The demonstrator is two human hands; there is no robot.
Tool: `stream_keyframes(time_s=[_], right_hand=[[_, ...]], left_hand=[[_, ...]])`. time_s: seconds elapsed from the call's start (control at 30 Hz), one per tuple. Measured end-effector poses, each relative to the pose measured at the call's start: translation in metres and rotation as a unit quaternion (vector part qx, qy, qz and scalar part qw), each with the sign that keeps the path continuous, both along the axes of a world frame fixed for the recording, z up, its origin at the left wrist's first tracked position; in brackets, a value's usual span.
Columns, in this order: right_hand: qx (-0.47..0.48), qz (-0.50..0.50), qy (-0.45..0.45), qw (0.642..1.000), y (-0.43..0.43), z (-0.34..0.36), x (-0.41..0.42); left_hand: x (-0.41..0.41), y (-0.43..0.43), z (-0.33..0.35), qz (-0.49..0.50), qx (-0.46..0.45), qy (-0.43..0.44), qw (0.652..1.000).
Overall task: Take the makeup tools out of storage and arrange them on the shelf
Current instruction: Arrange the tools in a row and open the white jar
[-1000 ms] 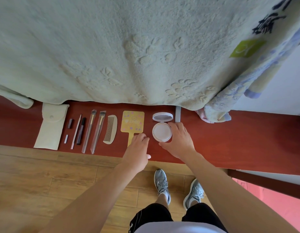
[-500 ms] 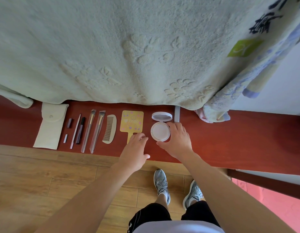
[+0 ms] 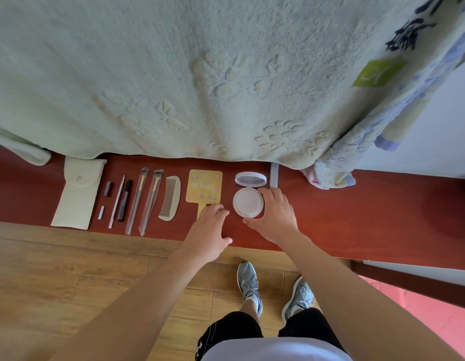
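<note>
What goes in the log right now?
right hand: holds open compact | left hand: on mirror handle | shelf: tools in row

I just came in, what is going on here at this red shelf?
A person stands at the red shelf, laying makeup tools in a row. The right hand holds the white compact, lid open, at the row's right end. The left hand rests on the handle of the yellow mirror next to it. The pouch, two brushes and comb already lie further left.
</note>
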State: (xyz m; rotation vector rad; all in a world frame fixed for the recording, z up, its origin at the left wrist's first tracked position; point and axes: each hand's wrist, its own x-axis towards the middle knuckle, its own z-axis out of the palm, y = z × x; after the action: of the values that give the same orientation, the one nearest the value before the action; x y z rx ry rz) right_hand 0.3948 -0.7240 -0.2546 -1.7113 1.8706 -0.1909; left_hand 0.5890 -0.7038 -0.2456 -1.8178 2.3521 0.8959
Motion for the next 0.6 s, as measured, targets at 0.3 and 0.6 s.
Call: stream_keyframes(time_s=[0.3,0.6], right_hand=[[-0.003,-0.001,0.006,1.0,-0.0005,-0.0016,0.0012],[-0.003,-0.001,0.006,1.0,-0.0001,-0.0027,0.001]], left_hand=[[0.0005,-0.0002,-0.0012,-0.002,-0.007,0.002,1.0],[0.0001,0.0002,-0.0011,-0.002,-0.008,0.001,1.0]])
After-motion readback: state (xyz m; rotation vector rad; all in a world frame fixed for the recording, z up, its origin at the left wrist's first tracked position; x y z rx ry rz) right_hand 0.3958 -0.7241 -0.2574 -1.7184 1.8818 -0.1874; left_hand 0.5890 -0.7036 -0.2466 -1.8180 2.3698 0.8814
